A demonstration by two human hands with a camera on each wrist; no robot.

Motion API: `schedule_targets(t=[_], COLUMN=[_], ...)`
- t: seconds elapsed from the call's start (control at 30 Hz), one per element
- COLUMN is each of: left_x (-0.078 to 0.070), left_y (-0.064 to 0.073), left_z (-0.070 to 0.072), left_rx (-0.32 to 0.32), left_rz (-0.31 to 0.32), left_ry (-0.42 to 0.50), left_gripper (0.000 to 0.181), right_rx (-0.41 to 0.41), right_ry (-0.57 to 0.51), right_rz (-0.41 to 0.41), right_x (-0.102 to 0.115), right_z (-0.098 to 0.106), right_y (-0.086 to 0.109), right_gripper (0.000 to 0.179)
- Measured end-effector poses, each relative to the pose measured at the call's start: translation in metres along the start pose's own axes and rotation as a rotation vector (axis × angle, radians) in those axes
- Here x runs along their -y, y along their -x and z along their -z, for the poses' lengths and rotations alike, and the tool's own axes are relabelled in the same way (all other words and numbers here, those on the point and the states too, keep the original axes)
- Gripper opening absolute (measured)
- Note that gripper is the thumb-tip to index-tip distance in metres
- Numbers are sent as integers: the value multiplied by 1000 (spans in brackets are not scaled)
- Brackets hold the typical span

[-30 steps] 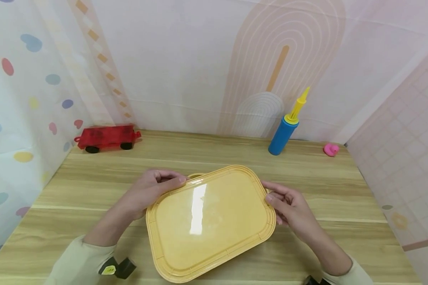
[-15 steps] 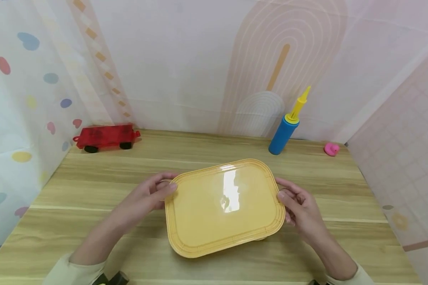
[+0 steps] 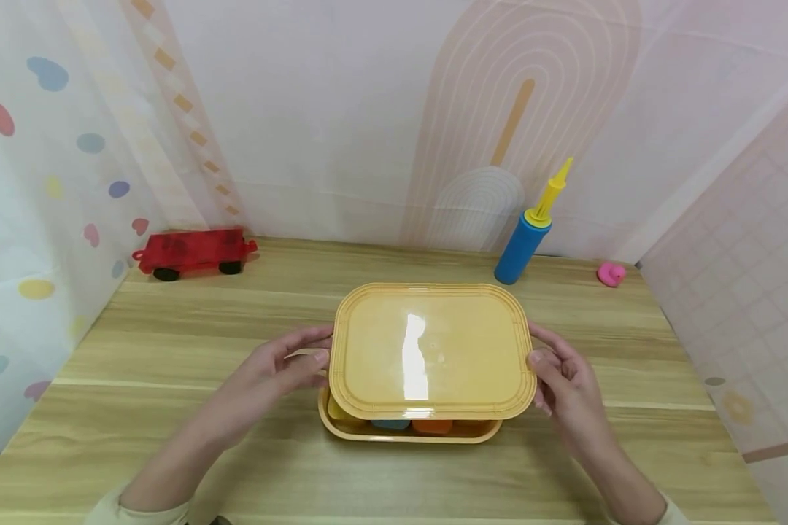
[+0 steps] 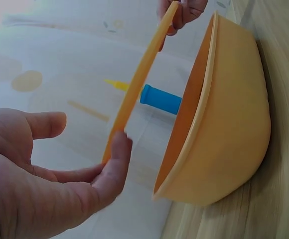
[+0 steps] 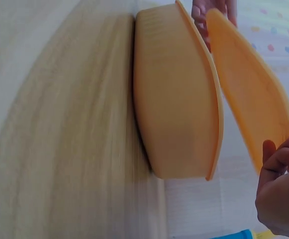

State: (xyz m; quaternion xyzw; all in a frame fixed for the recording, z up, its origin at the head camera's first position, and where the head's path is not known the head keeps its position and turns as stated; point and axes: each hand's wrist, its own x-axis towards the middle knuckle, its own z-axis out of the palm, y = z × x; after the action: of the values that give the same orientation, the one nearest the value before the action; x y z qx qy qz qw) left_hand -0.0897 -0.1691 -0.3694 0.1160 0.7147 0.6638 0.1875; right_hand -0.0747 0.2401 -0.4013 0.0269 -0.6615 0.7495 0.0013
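Note:
A yellow plastic lid (image 3: 473, 350) with rounded corners is held between both hands over a matching yellow box (image 3: 410, 439). My left hand (image 3: 272, 375) holds the lid's left edge; in the left wrist view its fingers curl at the edge while the thumb stands off. On the other side, my right hand (image 3: 568, 383) grips the right edge between thumb and fingers. Both wrist views show a gap between the lid and the box's rim. Blue (image 3: 390, 424), orange (image 3: 432, 426) and yellow (image 3: 343, 410) pieces show inside the box at its front; the lid hides the others.
The box stands on a wood-grain table (image 3: 269, 474). At the back left is a red toy wagon (image 3: 193, 251) with black wheels. A blue and yellow hand pump (image 3: 522, 248) stands at the back right, beside a small pink rubber duck (image 3: 611, 274). Patterned curtains (image 3: 335, 109) enclose the table.
The lid has moved right and away from me, and turned from slanted to level with the table's edge. The box beneath and its coloured pieces have come into sight. Both hands keep hold of it.

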Motion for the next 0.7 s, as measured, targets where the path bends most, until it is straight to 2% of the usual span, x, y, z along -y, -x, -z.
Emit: schedule_targets(t=[0.2,0.33,0.5,0.7], left_x=[0,1,1,1], left_y=[2,5,8,10], left_z=[-2,-3,-4,-6], left_rx=[-66,-118,-134,-151], left_rz=[34,32,5,5], left_ry=[-82,-94,-102,-140], left_gripper=[61,58,55,56], right_rx=[5,-17,-50,-66], right_ry=[87,155,181,191], right_rz=[15,45,49,39], right_x=[2,3,6,11], right_z=[-6,-9,-9,-6], right_y=[8,8,7,7], right_gripper=[34,32,28,25])
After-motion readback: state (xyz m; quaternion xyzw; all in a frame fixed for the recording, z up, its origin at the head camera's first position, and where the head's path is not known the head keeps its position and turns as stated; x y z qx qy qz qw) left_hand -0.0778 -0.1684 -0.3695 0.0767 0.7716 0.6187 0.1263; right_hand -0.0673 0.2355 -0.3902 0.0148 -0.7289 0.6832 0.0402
